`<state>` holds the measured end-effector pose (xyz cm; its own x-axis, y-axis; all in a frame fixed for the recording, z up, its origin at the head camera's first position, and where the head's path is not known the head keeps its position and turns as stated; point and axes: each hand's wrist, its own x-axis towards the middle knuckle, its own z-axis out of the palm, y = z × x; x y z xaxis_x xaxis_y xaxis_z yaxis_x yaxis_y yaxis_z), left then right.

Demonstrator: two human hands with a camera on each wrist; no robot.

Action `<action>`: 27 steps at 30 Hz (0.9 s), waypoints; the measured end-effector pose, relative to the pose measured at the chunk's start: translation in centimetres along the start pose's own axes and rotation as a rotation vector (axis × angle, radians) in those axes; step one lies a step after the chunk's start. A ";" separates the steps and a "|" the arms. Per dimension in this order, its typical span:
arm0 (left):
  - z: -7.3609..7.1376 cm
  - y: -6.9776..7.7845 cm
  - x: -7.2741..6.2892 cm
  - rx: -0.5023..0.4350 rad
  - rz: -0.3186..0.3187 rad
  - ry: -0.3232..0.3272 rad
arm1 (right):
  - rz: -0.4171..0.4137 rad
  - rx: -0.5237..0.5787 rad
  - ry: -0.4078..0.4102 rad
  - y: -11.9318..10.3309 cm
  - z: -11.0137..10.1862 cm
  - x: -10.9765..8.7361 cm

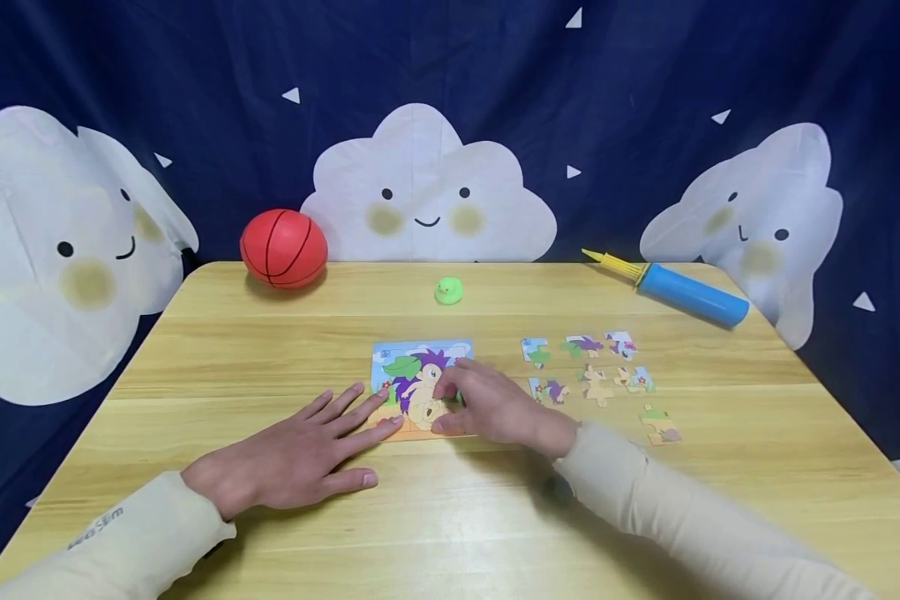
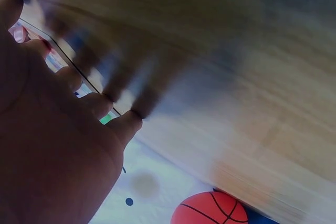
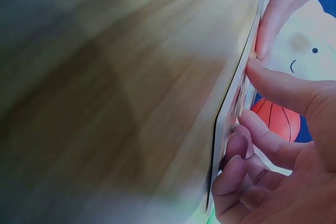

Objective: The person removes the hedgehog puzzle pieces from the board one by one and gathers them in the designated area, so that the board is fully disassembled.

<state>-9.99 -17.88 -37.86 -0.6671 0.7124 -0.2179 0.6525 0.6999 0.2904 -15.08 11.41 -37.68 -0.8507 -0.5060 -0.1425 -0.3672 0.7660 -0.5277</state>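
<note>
A puzzle board [image 1: 386, 354] with a purple-haired cartoon hedgehog lies at mid-table. My left hand [image 1: 292, 454] is palm down with its fingers spread, the fingertips touching the board's left side. Over the board's right part, my right hand [image 1: 495, 404] has its fingers bent. In the right wrist view, its thumb and index finger pinch a thin puzzle piece [image 3: 241, 102] low on the board; most of that piece is hidden. Loose puzzle pieces lie to the right of the board, among them a tan one [image 1: 595, 383] and a green and sandy one [image 1: 660, 423].
A red toy basketball [image 1: 283, 248] sits at the table's back left. A small green duck [image 1: 448, 291] stands at the back middle. The blue hand pump [image 1: 690, 293] with a yellow nozzle lies at the back right. A dark blue curtain [image 1: 217, 67] with clouds hangs behind.
</note>
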 end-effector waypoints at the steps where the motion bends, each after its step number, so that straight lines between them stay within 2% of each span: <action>1: 0.0 0.0 0.0 -0.003 -0.001 -0.002 | 0.006 0.005 -0.001 0.0 0.0 0.0; 9: 0.0 -0.1 0.0 -0.009 -0.006 -0.010 | 0.036 0.077 0.007 0.2 0.2 0.1; 20: -0.1 -0.1 0.0 -0.015 -0.007 -0.014 | -0.027 0.293 -0.010 1.0 -0.1 -0.2; 27: 0.0 -0.1 0.0 -0.010 -0.006 -0.002 | -0.020 0.393 -0.018 1.4 -0.6 -0.3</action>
<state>-10.04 -17.94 -37.90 -0.6707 0.7080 -0.2212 0.6447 0.7039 0.2982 -15.56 12.90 -37.85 -0.8368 -0.5288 -0.1420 -0.2083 0.5473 -0.8106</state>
